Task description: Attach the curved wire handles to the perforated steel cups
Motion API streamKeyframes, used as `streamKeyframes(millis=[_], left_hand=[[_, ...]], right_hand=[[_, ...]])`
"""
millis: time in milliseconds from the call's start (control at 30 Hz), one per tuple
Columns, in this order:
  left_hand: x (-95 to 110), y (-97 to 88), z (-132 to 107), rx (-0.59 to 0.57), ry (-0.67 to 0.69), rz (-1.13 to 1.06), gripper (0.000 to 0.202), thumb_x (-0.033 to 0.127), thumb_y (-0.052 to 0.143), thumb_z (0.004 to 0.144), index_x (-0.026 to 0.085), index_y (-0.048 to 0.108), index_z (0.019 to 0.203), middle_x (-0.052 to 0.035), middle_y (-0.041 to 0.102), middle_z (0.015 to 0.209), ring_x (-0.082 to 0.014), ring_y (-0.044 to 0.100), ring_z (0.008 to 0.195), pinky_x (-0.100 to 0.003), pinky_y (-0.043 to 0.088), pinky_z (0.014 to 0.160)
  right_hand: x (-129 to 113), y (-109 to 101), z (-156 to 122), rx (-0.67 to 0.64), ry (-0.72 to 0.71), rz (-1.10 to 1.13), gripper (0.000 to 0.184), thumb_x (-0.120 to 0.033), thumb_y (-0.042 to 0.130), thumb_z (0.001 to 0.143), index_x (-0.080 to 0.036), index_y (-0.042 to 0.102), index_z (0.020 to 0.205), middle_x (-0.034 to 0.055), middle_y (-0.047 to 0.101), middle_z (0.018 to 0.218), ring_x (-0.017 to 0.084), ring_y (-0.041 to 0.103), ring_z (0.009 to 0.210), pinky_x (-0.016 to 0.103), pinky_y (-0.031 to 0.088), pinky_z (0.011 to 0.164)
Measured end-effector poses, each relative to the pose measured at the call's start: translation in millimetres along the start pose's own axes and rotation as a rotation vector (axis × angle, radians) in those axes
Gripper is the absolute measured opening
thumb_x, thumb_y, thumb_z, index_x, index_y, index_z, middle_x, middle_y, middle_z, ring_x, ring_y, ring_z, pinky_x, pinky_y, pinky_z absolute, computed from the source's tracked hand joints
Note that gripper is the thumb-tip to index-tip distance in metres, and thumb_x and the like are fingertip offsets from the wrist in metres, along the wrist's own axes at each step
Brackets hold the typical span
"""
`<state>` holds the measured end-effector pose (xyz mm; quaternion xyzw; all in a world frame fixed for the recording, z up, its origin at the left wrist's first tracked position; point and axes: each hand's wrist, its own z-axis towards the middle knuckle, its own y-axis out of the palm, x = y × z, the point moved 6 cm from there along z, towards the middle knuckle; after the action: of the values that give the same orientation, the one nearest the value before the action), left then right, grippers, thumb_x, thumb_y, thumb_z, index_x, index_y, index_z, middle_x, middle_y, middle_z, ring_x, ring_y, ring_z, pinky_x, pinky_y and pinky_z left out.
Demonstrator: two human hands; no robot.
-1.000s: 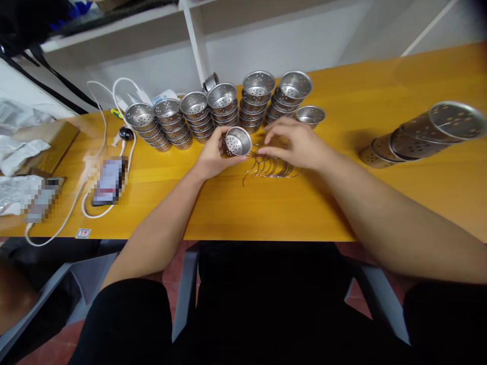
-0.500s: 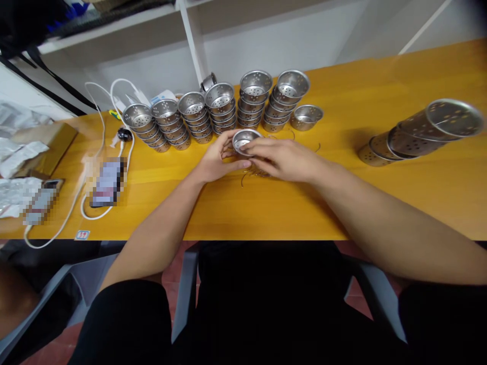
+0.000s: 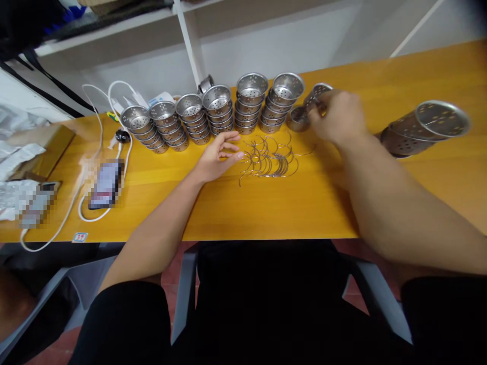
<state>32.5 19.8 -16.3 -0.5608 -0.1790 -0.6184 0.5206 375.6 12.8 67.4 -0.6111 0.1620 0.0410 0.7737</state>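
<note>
My right hand (image 3: 340, 116) grips a perforated metal cup (image 3: 318, 92), tilted, just above and beside a single cup (image 3: 298, 118) on the table. Whether the two cups touch I cannot tell. My left hand (image 3: 219, 158) holds nothing; its fingers are apart and curved, close to the left end of a pile of thin curved metal wires (image 3: 272, 158). Stacks of the same perforated cups line the back of the table, the nearest to my right hand being the rightmost stack (image 3: 283, 101).
A leaning stack of perforated cups (image 3: 422, 129) stands at the right, partly behind my right forearm. Two phones, one of them a dark phone (image 3: 106, 183), lie at the left with white cables (image 3: 81, 203). A cardboard box (image 3: 57, 144) and plastic bags are farther left.
My right hand has carried the cup away from my left hand, right and back toward the single cup. My left hand has let go of it, and the wire pile is uncovered.
</note>
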Motion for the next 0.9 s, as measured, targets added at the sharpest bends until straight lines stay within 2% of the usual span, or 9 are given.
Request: streamKeyframes(millis=[167,267,367,500,700,767,800,900], left_hand=[[0,-0.6,0,0.014,-0.003,0.007,0.068,0.048,0.094,0.102,0.026,0.065,0.160,-0.0175,0.079,0.167,-0.0260,0.086,0.135,-0.038,0.076,0.109],[1,0.5,-1,0.010,-0.011,0.012,0.065,0.045,0.093,0.103,0.026,0.065,0.159,-0.0175,0.079,0.167,-0.0254,0.086,0.135,-0.038,0.075,0.109],[0,1.0,0,0.003,0.007,0.008,0.064,0.044,0.092,0.104,0.024,0.066,0.159,-0.0189,0.079,0.167,-0.0272,0.086,0.136,-0.040,0.076,0.109],[-4,1.3,1,-0.003,0.005,0.014,0.064,0.044,0.094,0.104,0.026,0.067,0.159,-0.0178,0.078,0.167,-0.0277,0.086,0.136,-0.041,0.075,0.110],[-2,3.0,1,-0.005,0.008,0.021,0.064,0.047,0.092,0.104,0.024,0.067,0.158,-0.0194,0.080,0.164,-0.0270,0.086,0.133,-0.043,0.074,0.111],[-1,3.4,0,-0.002,0.008,0.023,0.064,0.047,0.092,0.103,0.024,0.067,0.158,-0.0202,0.080,0.164,-0.0279,0.086,0.132,-0.044,0.075,0.111],[0,3.6,0,0.000,0.005,0.022,0.065,0.047,0.092,0.103,0.025,0.067,0.158,-0.0199,0.080,0.164,-0.0279,0.086,0.132,-0.044,0.075,0.111],[0,4.6,-1,0.006,-0.015,-0.002,0.066,0.050,0.094,0.102,0.026,0.067,0.157,-0.0179,0.079,0.165,-0.0259,0.085,0.132,-0.043,0.073,0.113]], right_hand=[[-4,11,-1,-0.045,-0.033,-0.014,0.018,-0.021,0.073,0.119,-0.016,0.089,0.126,0.0287,0.088,0.144,0.045,0.084,0.133,0.052,0.063,0.111],[-4,17,0,-0.053,-0.068,-0.016,0.012,-0.024,0.074,0.119,-0.021,0.086,0.119,0.0255,0.089,0.141,0.042,0.083,0.124,0.050,0.060,0.104],[-8,21,1,-0.082,-0.094,-0.046,0.011,-0.026,0.073,0.121,-0.022,0.083,0.117,0.0272,0.088,0.142,0.039,0.081,0.120,0.048,0.055,0.099],[-10,25,1,-0.150,-0.072,-0.064,0.013,-0.025,0.071,0.123,-0.020,0.081,0.118,0.0301,0.086,0.141,0.042,0.080,0.124,0.049,0.055,0.100],[-11,25,1,-0.152,-0.053,-0.049,0.010,-0.027,0.077,0.119,-0.022,0.079,0.111,0.0285,0.087,0.138,0.039,0.078,0.118,0.050,0.058,0.103],[-11,20,-1,-0.130,-0.044,0.002,0.008,-0.026,0.080,0.117,-0.021,0.086,0.118,0.0264,0.090,0.136,0.041,0.080,0.120,0.050,0.059,0.104],[-9,15,-2,-0.101,-0.032,0.037,0.015,-0.024,0.079,0.117,-0.019,0.090,0.127,0.0253,0.091,0.139,0.041,0.082,0.125,0.050,0.061,0.106],[-4,-12,-4,0.119,-0.012,0.158,0.040,-0.014,0.068,0.120,-0.015,0.089,0.154,0.0235,0.088,0.154,0.038,0.086,0.134,0.047,0.065,0.112]])
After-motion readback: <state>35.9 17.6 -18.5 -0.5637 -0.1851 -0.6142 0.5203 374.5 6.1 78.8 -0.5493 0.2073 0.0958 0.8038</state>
